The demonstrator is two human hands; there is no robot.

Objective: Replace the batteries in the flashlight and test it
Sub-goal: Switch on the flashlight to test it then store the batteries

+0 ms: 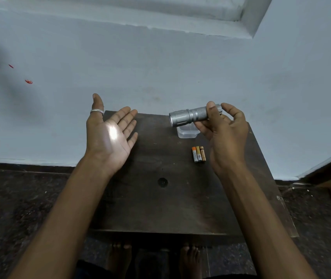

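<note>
Three batteries [198, 154], labels unreadable, near flashlight [188, 117]

The right hand [225, 137] partly hides the rear of the flashlight [188, 116]; print on the batteries [198, 154] is unreadably small

Small dark wooden table [160, 208] pushed up against a pale blue wall [160, 67], with a round dark spot [162, 182] near its middle and a little clear plastic container [186, 133] toward the far edge. Couple of red marks [28, 81] on the wall off to the left. The floor [19, 198] is dark and speckled.
</note>
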